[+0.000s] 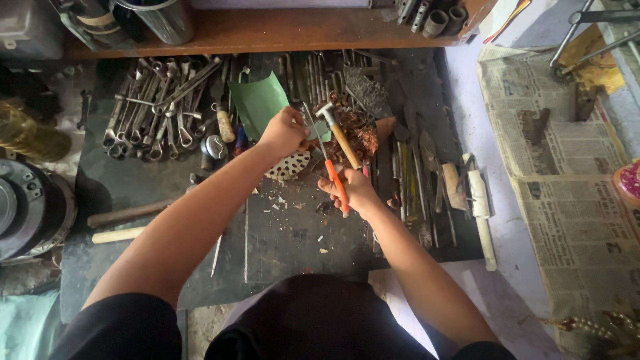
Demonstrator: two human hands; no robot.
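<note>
- Here, a small hammer (335,137) with a steel head and a wooden shaft ending in an orange grip sits raised above the dark work mat (287,233), its head up near the left hand.
- The right hand (353,190) is closed around the orange grip, holding the hammer tilted, head away from the person.
- The left hand (285,132) is closed in a pinch on a thin metal rod (313,130), which stands just beside the hammer head.
- A green sheet (257,103) rises behind the left hand; whether that hand touches it I cannot tell.
- Under the hands lie a perforated white disc (290,167) and a heap of reddish-brown shavings (357,137), with pale chips scattered over the mat.
- A pile of spanners (157,113) lies to the left, well apart from the hands.
- Files and other long tools (417,180) lie in a row to the right, beside a pale-handled tool (481,207).
- Newspaper (567,187) covers the floor further right.
</note>
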